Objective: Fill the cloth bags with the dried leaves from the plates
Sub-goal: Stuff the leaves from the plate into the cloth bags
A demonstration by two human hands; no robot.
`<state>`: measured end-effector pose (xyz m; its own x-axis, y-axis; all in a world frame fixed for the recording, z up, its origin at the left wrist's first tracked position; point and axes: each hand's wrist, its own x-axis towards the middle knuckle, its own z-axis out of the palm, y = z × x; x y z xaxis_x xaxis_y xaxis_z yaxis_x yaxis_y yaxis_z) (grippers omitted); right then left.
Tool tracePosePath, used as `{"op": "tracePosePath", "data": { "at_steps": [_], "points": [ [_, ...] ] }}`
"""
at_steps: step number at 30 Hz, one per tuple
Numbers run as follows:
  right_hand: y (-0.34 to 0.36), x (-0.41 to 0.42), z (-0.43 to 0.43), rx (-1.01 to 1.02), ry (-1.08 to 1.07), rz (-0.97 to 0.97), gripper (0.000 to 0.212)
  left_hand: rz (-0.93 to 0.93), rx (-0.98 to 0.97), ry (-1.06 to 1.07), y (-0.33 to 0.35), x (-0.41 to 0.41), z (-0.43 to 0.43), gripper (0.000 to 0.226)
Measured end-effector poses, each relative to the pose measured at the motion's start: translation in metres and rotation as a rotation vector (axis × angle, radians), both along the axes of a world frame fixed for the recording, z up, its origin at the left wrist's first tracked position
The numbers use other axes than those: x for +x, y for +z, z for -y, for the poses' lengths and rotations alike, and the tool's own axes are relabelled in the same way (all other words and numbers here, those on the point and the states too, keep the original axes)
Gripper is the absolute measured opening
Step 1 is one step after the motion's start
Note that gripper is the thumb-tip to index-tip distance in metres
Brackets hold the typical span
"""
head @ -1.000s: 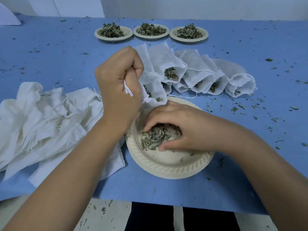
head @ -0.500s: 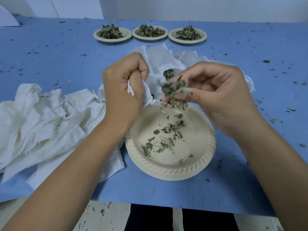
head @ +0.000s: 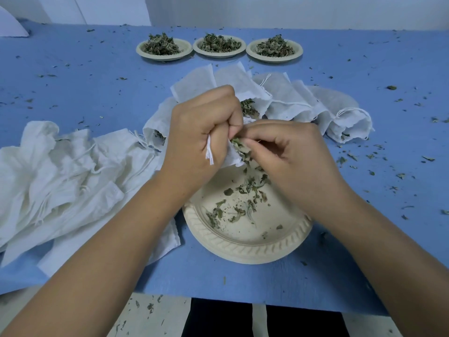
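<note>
Left hand: my left hand (head: 201, 132) is fisted round the neck and drawstring of a small white cloth bag (head: 230, 159). It holds the mouth above the plate, so I judge spills fall back onto it.
Right hand: my right hand (head: 289, 156) touches the left, its fingertips pinching dried green leaves (head: 237, 143) into the bag's mouth.
Near plate: a round cream paper plate (head: 245, 249) lies under both hands, with only scattered leaf scraps (head: 243, 198) left on it.
Filled bags: a fanned row of filled white cloth bags (head: 286, 98) lies at twelve o'clock from that plate, mouths towards me.
Empty bags: a crumpled heap of empty white cloth bags (head: 60, 171) lies at nine o'clock, handy for my left hand.
Full plates: three heaped cream plates (head: 218, 54) stand in a row farther out at twelve o'clock.
Edges: the blue counter (head: 85, 81) ends just past the near plate at six o'clock, where a nudge could tip it off.
Open room: at three o'clock the counter carries only loose leaf crumbs, so I judge there is room to move that way.
</note>
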<state>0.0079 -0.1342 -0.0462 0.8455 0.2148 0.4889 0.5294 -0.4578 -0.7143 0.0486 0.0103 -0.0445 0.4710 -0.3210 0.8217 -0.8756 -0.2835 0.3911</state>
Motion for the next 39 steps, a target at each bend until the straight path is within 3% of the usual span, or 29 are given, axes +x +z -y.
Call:
{"op": "tracePosePath", "data": {
  "at_steps": [7, 15, 20, 23, 28, 31, 36, 38, 39],
  "points": [
    [0.007, 0.002, 0.009, -0.016, 0.155, -0.071, 0.035, -0.003, -0.072, 0.086, 0.001, 0.001, -0.003, 0.026],
    [0.004, 0.001, 0.006, 0.332, 0.108, -0.029, 0.016, -0.011, -0.043, 0.052, 0.001, -0.001, -0.001, 0.027],
    [-0.002, 0.002, -0.004, -0.002, 0.001, 0.276, 0.011, 0.020, -0.019, 0.010, 0.000, -0.003, 0.000, 0.028],
    [-0.003, 0.004, -0.002, -0.081, 0.021, 0.268, 0.011, 0.017, -0.047, 0.029, -0.001, -0.002, 0.000, 0.029],
    [0.005, 0.000, 0.008, 0.156, 0.149, 0.183, 0.008, 0.000, -0.138, 0.106, 0.000, 0.001, -0.002, 0.039],
    [0.002, -0.002, -0.002, 0.240, 0.233, 0.061, 0.017, 0.007, -0.106, 0.093, -0.002, -0.001, 0.000, 0.036],
    [0.001, -0.003, -0.005, 0.608, 0.194, -0.179, 0.014, 0.043, -0.050, 0.030, 0.000, -0.002, 0.001, 0.029],
    [0.002, -0.001, -0.003, 0.567, 0.122, -0.090, 0.013, 0.055, -0.050, 0.008, 0.000, -0.003, 0.002, 0.030],
    [0.001, -0.001, -0.003, 0.440, 0.108, -0.004, 0.010, 0.060, -0.056, -0.003, 0.000, -0.003, 0.002, 0.032]
  ]
}}
